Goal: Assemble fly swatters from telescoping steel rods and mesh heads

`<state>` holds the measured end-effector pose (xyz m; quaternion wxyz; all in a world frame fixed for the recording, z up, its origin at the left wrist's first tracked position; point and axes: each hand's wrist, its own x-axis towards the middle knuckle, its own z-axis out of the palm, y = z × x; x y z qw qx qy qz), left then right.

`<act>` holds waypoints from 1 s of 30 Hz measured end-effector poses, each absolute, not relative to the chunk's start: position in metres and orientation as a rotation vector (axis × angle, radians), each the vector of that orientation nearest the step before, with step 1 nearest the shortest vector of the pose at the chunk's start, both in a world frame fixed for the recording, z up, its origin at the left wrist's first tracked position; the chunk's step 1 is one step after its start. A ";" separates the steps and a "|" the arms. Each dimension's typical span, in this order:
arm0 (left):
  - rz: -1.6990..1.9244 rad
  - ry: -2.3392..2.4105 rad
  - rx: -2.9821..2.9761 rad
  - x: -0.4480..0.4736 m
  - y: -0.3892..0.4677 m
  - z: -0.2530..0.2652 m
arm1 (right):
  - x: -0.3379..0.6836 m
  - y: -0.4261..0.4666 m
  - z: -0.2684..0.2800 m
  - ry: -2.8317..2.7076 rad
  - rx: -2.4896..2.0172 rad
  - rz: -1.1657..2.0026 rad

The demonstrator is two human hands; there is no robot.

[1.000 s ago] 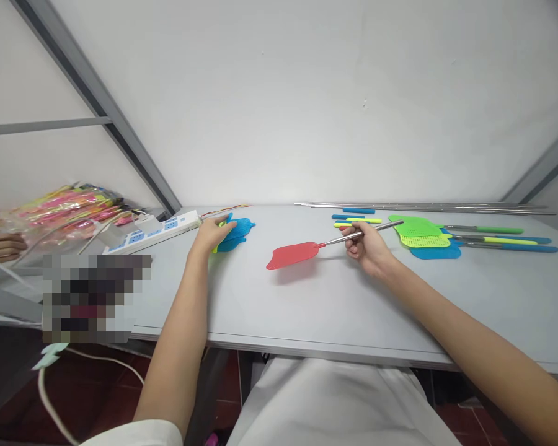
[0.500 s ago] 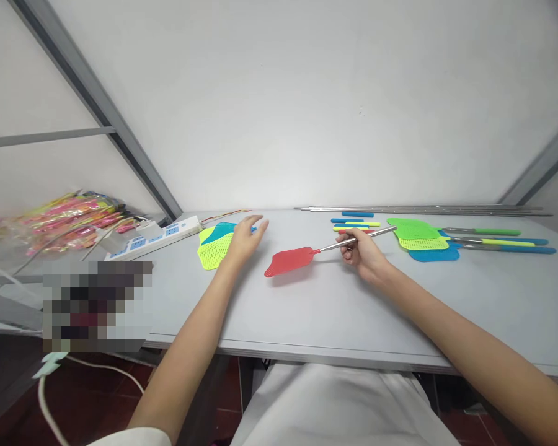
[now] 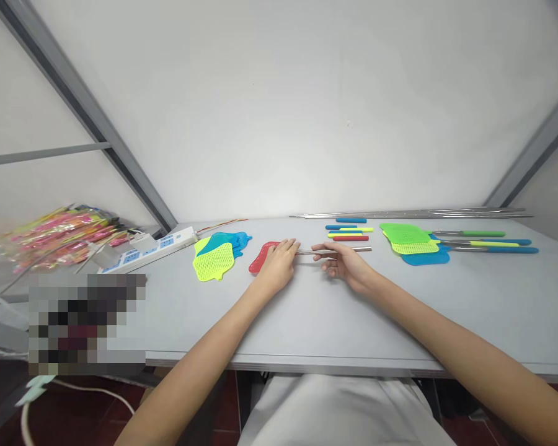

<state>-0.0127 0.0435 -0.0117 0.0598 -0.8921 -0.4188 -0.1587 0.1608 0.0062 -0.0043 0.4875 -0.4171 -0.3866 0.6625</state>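
Note:
A red fly swatter (image 3: 259, 257) lies across the middle of the desk, its perforated head to the left and its bare metal rod (image 3: 364, 249) to the right. Over the head's inner end and neck, my left hand (image 3: 279, 263) is closed, hiding part of it. My right hand (image 3: 346, 265) has the rod loosely between thumb and forefinger, with the other fingers curled and slightly apart. Left of my hands lie loose swatter heads: a yellow one (image 3: 214, 263) and blue ones (image 3: 239, 243). Behind my right hand are several coloured handle grips, including a red grip (image 3: 351, 238).
To the right, fly swatters with green, yellow and blue heads (image 3: 407, 238) lie stacked, handles pointing right. Thin metal rods (image 3: 413, 214) run along the wall. At left are a white power strip (image 3: 153, 249), bagged colourful items (image 3: 60, 235) and a pixelated patch.
My left hand has moved right from the loose heads onto the red swatter. The swatter has come lower and leftward; my right hand's fingers have loosened around its rod.

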 end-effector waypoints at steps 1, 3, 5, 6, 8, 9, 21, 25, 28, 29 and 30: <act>-0.447 -1.282 -2.694 -0.014 0.045 -0.014 | 0.160 0.006 -0.005 -0.965 -1.011 1.602; -0.403 -1.251 -2.735 -0.017 0.047 -0.018 | 0.159 0.005 -0.005 -1.046 -1.005 1.553; -0.416 -1.186 -2.803 -0.020 0.049 -0.022 | 0.160 0.004 -0.003 -1.170 -0.998 1.485; -0.439 -1.158 -2.834 -0.021 0.050 -0.025 | 0.161 0.004 -0.002 -1.237 -0.992 1.459; -0.488 -1.126 -2.877 -0.023 0.051 -0.028 | 0.162 0.004 0.000 -1.347 -0.979 1.443; -0.507 -1.118 -2.892 -0.023 0.052 -0.029 | 0.163 0.004 0.001 -1.382 -0.974 1.447; -0.774 -1.175 -2.858 -0.014 0.046 -0.014 | 0.175 0.014 -0.005 -1.087 -1.241 1.456; -0.802 -1.257 -2.809 -0.022 0.051 -0.011 | 0.193 0.027 -0.005 -1.024 -1.304 1.348; -0.851 -1.261 -2.797 -0.023 0.052 -0.010 | 0.206 0.036 -0.007 -0.987 -1.356 1.283; -0.865 -1.249 -2.802 -0.023 0.052 -0.010 | 0.210 0.039 -0.008 -0.974 -1.375 1.265; -0.877 -1.235 -2.810 -0.023 0.052 -0.010 | 0.214 0.041 -0.010 -0.961 -1.396 1.247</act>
